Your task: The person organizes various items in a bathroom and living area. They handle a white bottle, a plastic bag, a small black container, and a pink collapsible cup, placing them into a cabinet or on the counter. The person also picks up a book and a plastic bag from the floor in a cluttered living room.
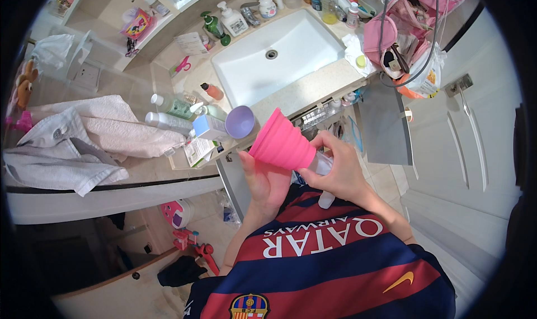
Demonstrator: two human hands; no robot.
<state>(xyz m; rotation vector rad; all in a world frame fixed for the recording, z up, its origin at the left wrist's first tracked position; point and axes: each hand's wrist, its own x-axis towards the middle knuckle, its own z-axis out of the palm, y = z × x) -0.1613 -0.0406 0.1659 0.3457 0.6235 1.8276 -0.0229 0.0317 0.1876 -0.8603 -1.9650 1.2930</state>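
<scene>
A pink ribbed collapsible cup [283, 143] is tilted on its side in front of my chest, its wide rim towards the upper left. My left hand [268, 178] supports it from below, with the thumb by the rim. With its fingers near the narrow base, my right hand [342, 170] pinches a white tissue or cloth [322, 164] against the cup. Part of the white material hangs below my right fingers. Just beyond the cup, a purple cup [240, 122] stands at the counter's edge beside a blue and white box [209, 128].
The white sink [279, 55] lies ahead, with pump bottles [232, 19] behind it. Towels [100, 130] and bottles [170, 122] cover the left counter. An open grey cabinet door [384, 124] juts out below the counter; pink bags [390, 38] hang at the right.
</scene>
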